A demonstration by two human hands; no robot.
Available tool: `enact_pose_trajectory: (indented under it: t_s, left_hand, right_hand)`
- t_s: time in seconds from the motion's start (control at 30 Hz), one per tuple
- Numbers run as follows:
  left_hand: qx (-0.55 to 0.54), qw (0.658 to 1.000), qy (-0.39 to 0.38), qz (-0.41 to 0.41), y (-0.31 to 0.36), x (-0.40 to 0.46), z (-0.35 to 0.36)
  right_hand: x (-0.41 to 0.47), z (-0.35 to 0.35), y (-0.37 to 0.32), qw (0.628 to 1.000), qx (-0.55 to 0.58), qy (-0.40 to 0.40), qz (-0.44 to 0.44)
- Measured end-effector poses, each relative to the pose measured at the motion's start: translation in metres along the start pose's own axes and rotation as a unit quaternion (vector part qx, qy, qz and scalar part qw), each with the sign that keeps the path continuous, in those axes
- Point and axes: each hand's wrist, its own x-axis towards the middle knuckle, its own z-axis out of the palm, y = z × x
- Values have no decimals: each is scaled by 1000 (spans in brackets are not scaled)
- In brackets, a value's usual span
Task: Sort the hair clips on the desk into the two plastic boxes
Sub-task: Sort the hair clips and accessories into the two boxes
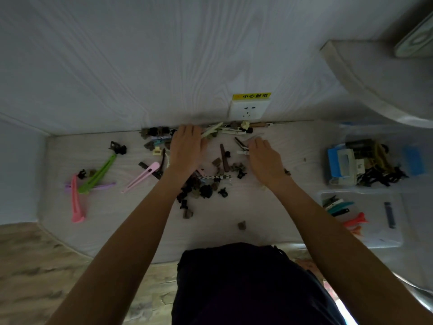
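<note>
Many hair clips lie scattered on the white desk (131, 226). Long flat ones, a green clip (99, 174), two pink clips (76, 200) (140, 177) and a purple one, sit at the left. Small dark claw clips (201, 187) are heaped in the middle, with more along the wall (155, 132). My left hand (186, 148) lies palm down over the clips near the wall, fingers spread. My right hand (264, 158) rests to its right, fingertips on a white clip (242, 152); whether it grips the clip is hidden. Two clear plastic boxes stand at the right.
The far box (351, 139) holds claw clips and blue and white pieces. The near box (398, 240) holds teal, dark and orange flat clips. A wall socket (248, 110) with a yellow label sits above the desk's back edge. A shelf (365, 73) juts out at the upper right.
</note>
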Motion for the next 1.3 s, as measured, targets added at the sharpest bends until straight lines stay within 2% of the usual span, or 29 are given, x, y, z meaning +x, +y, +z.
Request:
enact_pose_trajectory:
  t_s: [0.1,0.23,0.37,0.57,0.73,0.87,0.97,1.1,1.3]
  left_hand:
    - [1,999,-35,-14,-8,11,-2]
    - [-31,997,-63,-16,-4,18,-4]
    - [-22,997,-65,-42,-2,19,-3]
    - [-24,996,-84,-27,-2,22,1]
    - [13,997,-73,-20,-6,16,5]
    - [10,997,-79,-22,-6,11,7]
    - [-4,997,-73,-37,-3,12,-1]
    - [-67,995,-65,-35,6,13,-18]
    - [-182,983,-10,-15,11,9,-36]
  right_hand:
    - [12,-11,11,999,-14,34,15]
    - [27,-18,19,999,-21,10,-22]
    - [29,-14,15,997,-12,38,-59]
    - [22,-2,5,995,-54,47,-74]
    - [19,7,5,994,-41,70,-76]
    - [10,4,0,996,28,68,-60]
    - [3,-6,-5,995,86,56,0]
    - [-10,-19,-9,980,174,54,79]
    - [-42,-41,-1,954,272,80,97]
